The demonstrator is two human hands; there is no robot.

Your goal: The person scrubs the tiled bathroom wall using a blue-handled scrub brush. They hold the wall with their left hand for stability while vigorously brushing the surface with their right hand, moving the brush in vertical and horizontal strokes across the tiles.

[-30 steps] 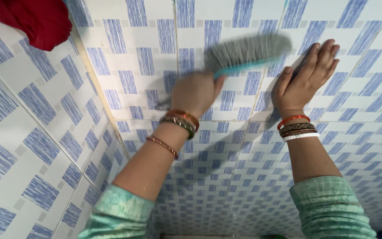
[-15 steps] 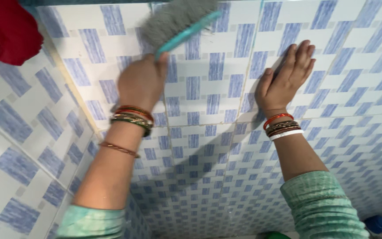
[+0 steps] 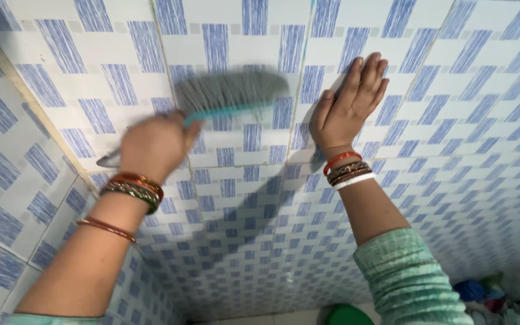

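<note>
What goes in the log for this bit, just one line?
left hand: grips scrub brush, bristles on tiled wall | right hand: flat on wall | bangles on both wrists

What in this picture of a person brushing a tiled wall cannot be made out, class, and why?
- Head view: the brush bristles are motion-blurred, so their contact with the tiled wall is unclear.
- The left hand hides most of the brush handle.
- The right hand covers the tile under its palm.
- The green object and the coloured items are cut off by the bottom edge.
</note>
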